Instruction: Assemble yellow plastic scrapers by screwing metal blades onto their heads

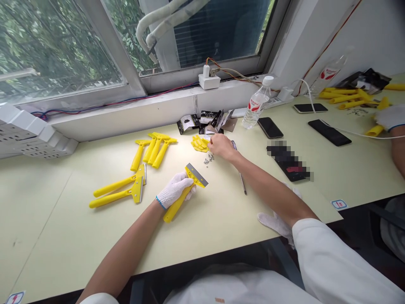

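Note:
My left hand, in a white glove, is closed around the handle of a yellow scraper. Its head carries a grey blade and points away from me to the right. My bare right hand has its fingers bent together at the right end of a pile of small yellow plates; the fingertips are partly hidden, and I cannot make out what they hold. Small metal screws or nuts lie just below that hand. A screwdriver lies partly behind my right forearm.
Two scrapers with blades lie left, and several yellow scraper handles behind them. Black packaging cards, a water bottle and phones stand or lie toward the window. A loose white glove hangs at the front edge. Another person's gloved hand is at far right.

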{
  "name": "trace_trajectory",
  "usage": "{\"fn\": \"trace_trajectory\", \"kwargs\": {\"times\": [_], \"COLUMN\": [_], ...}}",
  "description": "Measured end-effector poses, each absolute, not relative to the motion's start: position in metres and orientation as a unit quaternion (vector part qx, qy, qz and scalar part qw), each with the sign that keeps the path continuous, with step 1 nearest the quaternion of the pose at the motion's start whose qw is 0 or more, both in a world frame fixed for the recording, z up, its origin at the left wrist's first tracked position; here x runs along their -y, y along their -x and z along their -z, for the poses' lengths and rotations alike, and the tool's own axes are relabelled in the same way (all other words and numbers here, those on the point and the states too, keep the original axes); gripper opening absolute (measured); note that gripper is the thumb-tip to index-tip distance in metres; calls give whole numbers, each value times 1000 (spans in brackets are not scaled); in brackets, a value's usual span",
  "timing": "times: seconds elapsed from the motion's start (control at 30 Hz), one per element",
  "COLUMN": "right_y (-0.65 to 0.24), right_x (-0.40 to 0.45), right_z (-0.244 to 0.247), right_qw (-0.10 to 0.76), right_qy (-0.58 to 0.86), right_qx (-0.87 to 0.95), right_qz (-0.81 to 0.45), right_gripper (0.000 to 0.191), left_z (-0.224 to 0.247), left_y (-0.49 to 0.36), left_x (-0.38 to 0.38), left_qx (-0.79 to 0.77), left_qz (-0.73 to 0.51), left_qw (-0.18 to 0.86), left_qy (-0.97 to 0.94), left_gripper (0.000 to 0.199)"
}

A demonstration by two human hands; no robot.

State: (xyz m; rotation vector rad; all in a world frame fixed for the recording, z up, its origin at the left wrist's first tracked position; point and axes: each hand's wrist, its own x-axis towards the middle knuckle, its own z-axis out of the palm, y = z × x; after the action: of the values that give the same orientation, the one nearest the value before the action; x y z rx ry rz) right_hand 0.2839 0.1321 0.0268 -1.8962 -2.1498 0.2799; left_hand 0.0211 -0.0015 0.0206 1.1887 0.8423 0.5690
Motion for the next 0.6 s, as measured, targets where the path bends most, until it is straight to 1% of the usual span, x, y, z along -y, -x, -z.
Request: {"fn": "trace_trajectory", "kwargs": {"times": [0.1, 0.2, 0.27, 0.33, 0.4, 0.47, 0.53, 0.6], "right_y": [-285, -286, -286, -283, -279, -274, -270, -267], "right_x": [-130, -126, -121, -115, -108, -101, -94, -87], "right_z": [-36, -54, -68, -82, -91, -98, -101, -102], "right_qw": [184, 285, 335, 361, 372, 372, 342, 282], "right_qy": [658, 632, 579, 513, 459, 421, 401, 394], "right_qx": [726, 712, 720, 715, 680, 643, 636, 663], "right_qz": [-78, -108, -187, -308, -434, -521, -564, -570], "right_gripper": [26, 21, 14, 12, 18, 21, 20, 15], "left_z": [-17, -16, -18, -20, -22, -24, -24, -23], "left_y": [-19, -20, -21, -22, -22, -23, -24, -24], "left_x": [0, 0, 1, 1, 2, 2, 3, 3], "left_qx": [-378, -377, -375, -376, -377, -376, -377, -381], "left_qz": [-257, -259, -260, -258, -257, -256, -258, -262], "left_qw": [712, 710, 709, 708, 705, 699, 691, 686], "left_qy": [-532, -536, -538, -538, -543, -552, -560, -562], "left_gripper": [23, 25, 27, 26, 23, 21, 21, 22]}}
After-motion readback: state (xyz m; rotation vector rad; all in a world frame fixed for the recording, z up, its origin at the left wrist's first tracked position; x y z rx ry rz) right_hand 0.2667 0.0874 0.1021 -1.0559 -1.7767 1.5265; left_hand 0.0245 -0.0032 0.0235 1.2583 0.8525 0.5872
